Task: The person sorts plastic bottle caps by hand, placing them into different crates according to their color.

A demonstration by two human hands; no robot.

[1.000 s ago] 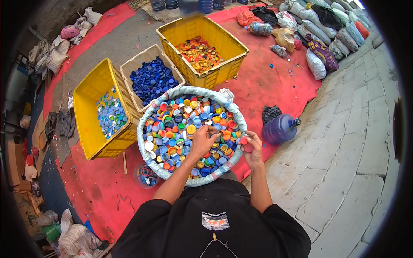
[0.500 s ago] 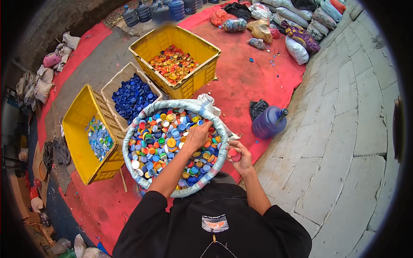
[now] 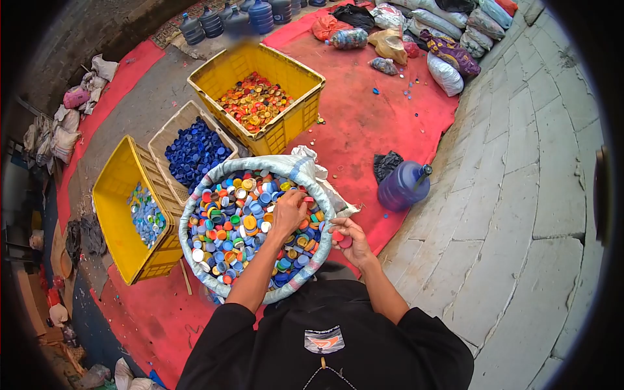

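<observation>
A round sack [image 3: 190,250] with a rolled pale rim stands in front of me, full of mixed-colour bottle caps [image 3: 244,224]. Over the right part of the heap is my left hand [image 3: 288,211], its fingers closed at a red bottle cap [image 3: 308,200]. My right hand [image 3: 351,242] is just outside the sack's right rim, with fingers curled around red bottle caps [image 3: 345,242]. At least two of those show; the palm hides any others.
Beyond the sack stand a yellow crate [image 3: 302,120] of red, orange and yellow caps, a whitish crate [image 3: 159,140] of dark blue caps, and a yellow crate [image 3: 117,214] of light blue and green ones. A large blue jug [image 3: 400,186] lies right, near the block wall [image 3: 500,227].
My left hand has drawn back slightly to the left over the caps, now with red at its fingertips. My right hand has moved a little left, its fingers closer around the red caps.
</observation>
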